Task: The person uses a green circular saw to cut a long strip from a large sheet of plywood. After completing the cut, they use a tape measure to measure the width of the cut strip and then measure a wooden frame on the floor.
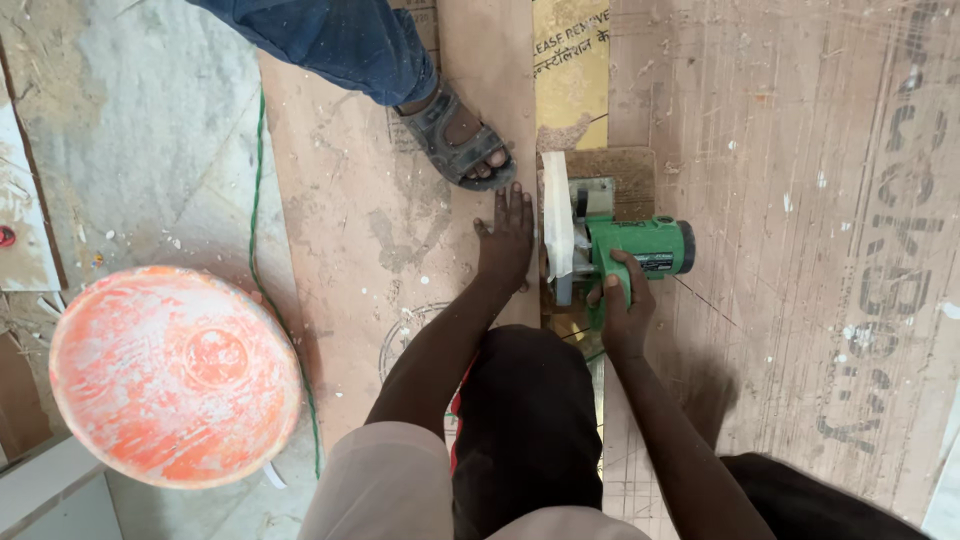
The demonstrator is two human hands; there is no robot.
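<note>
The green circular saw (pixel 630 245) is clasped by the closed right hand (pixel 622 305), body pointing ahead; the left hand (pixel 505 240), open and flat, is pressed on the plywood strip (pixel 400 250) just left.

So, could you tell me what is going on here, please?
A person is crouched over plywood sheets on the floor. Their right hand grips the handle of a green circular saw standing on the wood, while their left hand lies flat on a narrower board beside it. Another person's sandalled foot stands on that board just ahead. An orange bucket stands to the left.
</note>
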